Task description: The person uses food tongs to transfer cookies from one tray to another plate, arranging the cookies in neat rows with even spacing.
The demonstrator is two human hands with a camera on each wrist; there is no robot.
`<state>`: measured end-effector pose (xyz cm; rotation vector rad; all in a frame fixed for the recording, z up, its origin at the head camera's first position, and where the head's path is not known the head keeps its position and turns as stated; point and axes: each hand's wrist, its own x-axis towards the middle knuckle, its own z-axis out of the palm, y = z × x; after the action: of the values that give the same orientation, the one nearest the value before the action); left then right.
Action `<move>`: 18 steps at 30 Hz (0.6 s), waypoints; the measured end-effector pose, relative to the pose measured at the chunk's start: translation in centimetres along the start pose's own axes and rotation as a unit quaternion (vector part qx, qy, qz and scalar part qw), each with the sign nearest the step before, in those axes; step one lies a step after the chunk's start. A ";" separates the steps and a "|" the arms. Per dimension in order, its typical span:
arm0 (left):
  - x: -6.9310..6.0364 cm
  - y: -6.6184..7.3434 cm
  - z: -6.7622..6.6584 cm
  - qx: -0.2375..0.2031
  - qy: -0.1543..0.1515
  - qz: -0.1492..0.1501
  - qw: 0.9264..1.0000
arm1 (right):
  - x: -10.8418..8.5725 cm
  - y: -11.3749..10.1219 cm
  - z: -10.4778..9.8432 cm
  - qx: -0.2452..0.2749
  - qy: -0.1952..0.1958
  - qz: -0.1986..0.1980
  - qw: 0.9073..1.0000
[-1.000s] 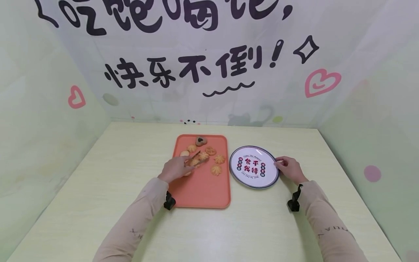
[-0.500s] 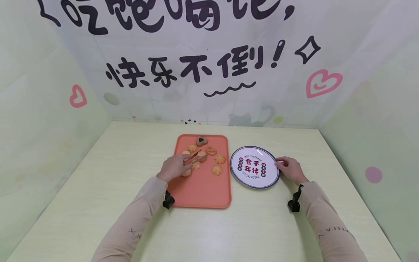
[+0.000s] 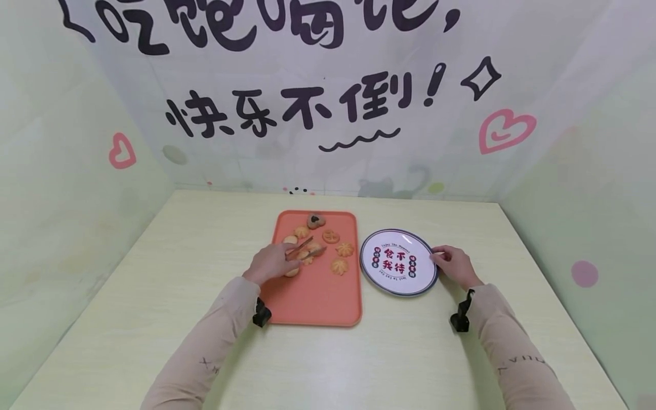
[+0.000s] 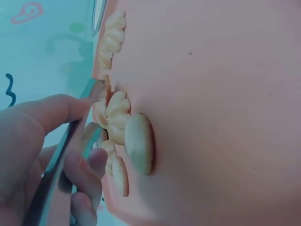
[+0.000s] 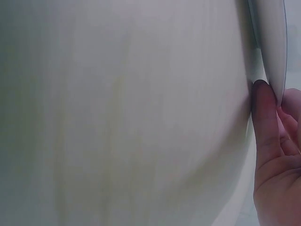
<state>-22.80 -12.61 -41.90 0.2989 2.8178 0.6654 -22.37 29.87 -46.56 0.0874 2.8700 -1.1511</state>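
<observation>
In the head view my left hand [image 3: 269,263] reaches over the orange tray [image 3: 318,302] and grips metal tongs [image 4: 63,160] with serrated tips. The tongs' two arms stand apart, low among several cookies at the middle of the tray. A swirled cookie [image 4: 117,113] and a smooth round cookie [image 4: 139,143] lie close by the tips in the left wrist view. Whether the tips touch a cookie is hard to tell. My right hand [image 3: 456,265] pinches the right rim of the white plate [image 3: 421,245], thumb and fingers on either side of the edge [image 5: 275,52].
A brown heart-shaped cookie [image 3: 315,220] sits at the tray's back edge. Flower-shaped cookies [image 3: 345,249] lie on its right side, with a round patterned cookie [image 3: 331,236] behind them. The plate stands just right of the tray on the pale table [image 3: 400,353]; a printed wall rises behind.
The tongs have shifted slightly among the middle cookies, and their arms look a little wider apart than half a second ago. My right hand and the plate have stayed in place.
</observation>
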 end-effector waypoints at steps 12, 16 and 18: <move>0.4 -0.4 0.1 0.033 -0.012 -0.001 0.999 | 0.0 0.0 0.0 0.006 -0.001 0.000 1.000; 0.4 -0.2 0.2 0.023 -0.004 0.004 1.000 | 0.0 0.0 0.0 0.010 0.000 0.000 1.000; 0.4 -0.1 0.2 0.022 -0.005 0.004 1.000 | 0.0 0.0 0.0 0.010 -0.001 0.002 1.000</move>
<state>-23.15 -12.54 -42.20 0.3201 2.8266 0.6037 -22.34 29.87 -46.59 0.0919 2.8554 -1.1786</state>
